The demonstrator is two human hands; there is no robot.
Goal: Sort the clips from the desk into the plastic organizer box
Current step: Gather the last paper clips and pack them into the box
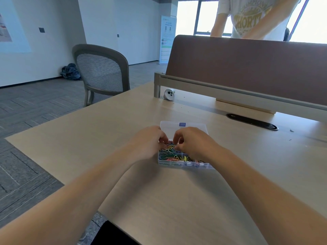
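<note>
A clear plastic organizer box lies on the wooden desk, its lid folded back flat behind it. Its compartments hold several coloured paper clips in a tangled mass. My left hand and my right hand both hover over the far compartments, fingertips curled down into the clips and nearly touching each other. My fingers pinch at the clips, but what each one holds is hidden under the knuckles.
A brown partition runs along the desk's far side, with a person in a white T-shirt behind it. A small white camera-like device and a black cable slot sit near the partition. A mesh chair stands at the left.
</note>
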